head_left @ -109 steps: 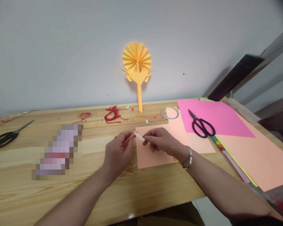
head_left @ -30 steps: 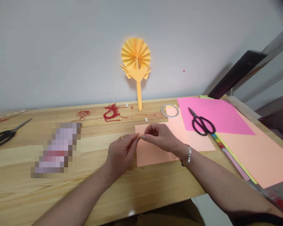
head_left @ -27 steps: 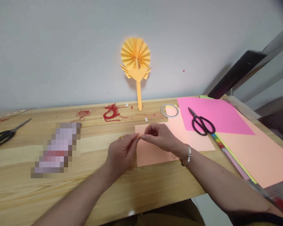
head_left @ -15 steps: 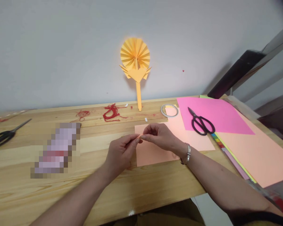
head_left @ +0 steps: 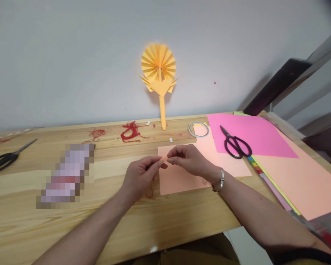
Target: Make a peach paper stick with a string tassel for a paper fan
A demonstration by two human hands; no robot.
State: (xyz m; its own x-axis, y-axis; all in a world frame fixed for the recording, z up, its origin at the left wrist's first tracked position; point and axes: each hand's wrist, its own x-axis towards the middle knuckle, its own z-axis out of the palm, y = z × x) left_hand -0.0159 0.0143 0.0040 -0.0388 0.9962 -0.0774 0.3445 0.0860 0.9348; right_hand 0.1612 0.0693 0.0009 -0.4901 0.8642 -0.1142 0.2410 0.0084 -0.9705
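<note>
Between my two hands is a small peach paper piece (head_left: pixel 164 159), mostly covered by my fingertips. My left hand (head_left: pixel 143 175) pinches it from the left with thumb and fingers. From the right, my right hand (head_left: pixel 188 159) holds its other end between thumb and forefinger. Below my hands a peach paper sheet (head_left: pixel 179 180) lies flat on the wooden table (head_left: pixel 121 228). Behind them a yellow folded-paper fan (head_left: pixel 158 64) with a heart and a rolled handle leans upright against the wall.
Black scissors (head_left: pixel 236 145) rest on a pink sheet (head_left: pixel 259 134) at the right, near a tape roll (head_left: pixel 189 129). Red thread (head_left: pixel 130 131) lies at the back. Other scissors (head_left: pixel 5 161) and a blurred-out object (head_left: pixel 67 173) are at the left.
My right fingertips have shifted slightly right, and more of the small peach piece shows between my hands. My left hand has turned a little.
</note>
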